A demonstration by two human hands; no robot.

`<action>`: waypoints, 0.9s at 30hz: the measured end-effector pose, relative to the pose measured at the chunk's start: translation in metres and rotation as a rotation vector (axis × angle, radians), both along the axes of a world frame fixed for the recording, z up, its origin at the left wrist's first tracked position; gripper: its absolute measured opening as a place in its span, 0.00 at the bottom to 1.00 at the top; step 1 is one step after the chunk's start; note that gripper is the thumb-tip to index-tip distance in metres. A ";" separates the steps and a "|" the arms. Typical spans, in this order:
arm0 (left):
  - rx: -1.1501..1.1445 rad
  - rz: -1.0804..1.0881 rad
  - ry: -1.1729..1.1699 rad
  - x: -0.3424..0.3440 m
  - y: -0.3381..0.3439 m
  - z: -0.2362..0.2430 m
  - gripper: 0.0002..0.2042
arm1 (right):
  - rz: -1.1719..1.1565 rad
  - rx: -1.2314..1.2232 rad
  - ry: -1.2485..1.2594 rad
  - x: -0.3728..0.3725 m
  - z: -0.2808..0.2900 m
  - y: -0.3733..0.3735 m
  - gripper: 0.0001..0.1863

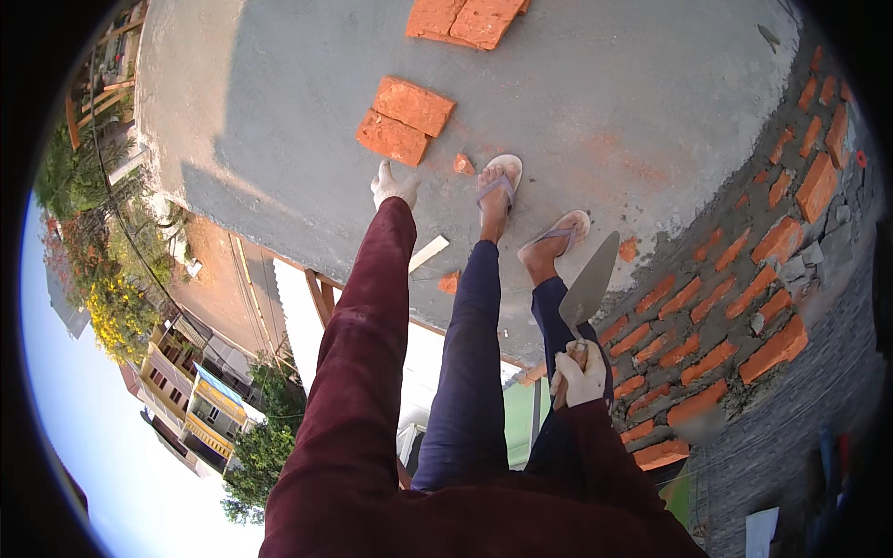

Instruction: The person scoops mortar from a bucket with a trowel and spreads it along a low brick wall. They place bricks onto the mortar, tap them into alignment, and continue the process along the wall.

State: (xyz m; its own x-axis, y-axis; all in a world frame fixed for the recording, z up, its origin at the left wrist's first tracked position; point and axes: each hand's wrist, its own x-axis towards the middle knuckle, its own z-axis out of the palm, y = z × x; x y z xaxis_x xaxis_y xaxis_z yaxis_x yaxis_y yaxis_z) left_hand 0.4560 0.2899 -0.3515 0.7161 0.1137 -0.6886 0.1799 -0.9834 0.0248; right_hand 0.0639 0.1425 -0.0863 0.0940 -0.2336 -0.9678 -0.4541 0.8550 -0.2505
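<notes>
My left hand (394,184), in a pale glove, reaches out over the grey concrete floor (307,139). Its fingers are stretched toward a nearby orange brick (392,138) and hold nothing. A second brick (415,106) lies against that one, on its far side. At the lower right, my right hand (579,374), also gloved, is closed around the wooden handle of a pointed trowel (591,284). The trowel's grey metal blade points up and away from me, above my leg.
More bricks (465,19) lie at the far edge of view. To the right runs a brick wall (707,325) with mortar between its courses. Brick chunks (463,164) and a pale wood strip (428,253) lie near my sandalled feet (502,186). Left, beyond the floor's edge, are houses (200,400) and trees.
</notes>
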 end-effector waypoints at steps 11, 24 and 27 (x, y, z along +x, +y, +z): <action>0.101 -0.964 -0.308 0.043 0.020 -0.130 0.41 | 0.180 0.145 0.205 0.076 -0.044 -0.035 0.17; 0.168 -1.262 0.245 0.048 0.012 -0.096 0.22 | 0.241 0.154 0.234 0.103 -0.064 -0.043 0.18; 0.211 -0.706 -0.068 0.011 0.067 -0.098 0.44 | 0.211 0.179 0.228 0.103 -0.070 -0.046 0.18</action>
